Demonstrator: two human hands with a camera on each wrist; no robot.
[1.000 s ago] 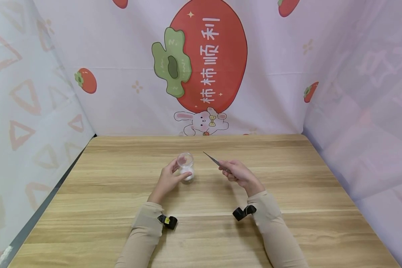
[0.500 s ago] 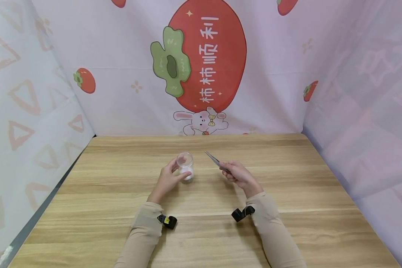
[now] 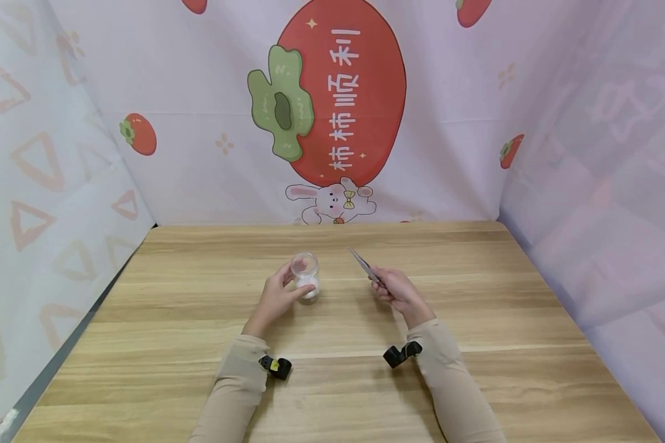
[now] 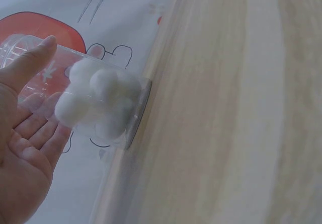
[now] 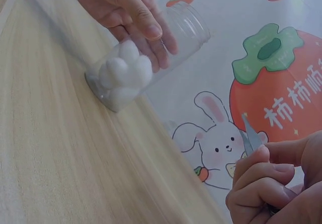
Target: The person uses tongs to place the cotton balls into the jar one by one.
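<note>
The tweezers had swung a little to the right and stood steeper than a second before, their tips pointing up and away from the jar instead of leaning toward it. The right hand pinched them near the lower end, its fingers curled tight round the metal. The left hand had not shifted: its grip wrapped the small clear glass jar, thumb on one side and fingers on the other. The jar stood upright on the wooden table, near its middle, open at the top, with white cotton balls heaped in its bottom. Jar and tweezers were near each other, not touching.
</note>
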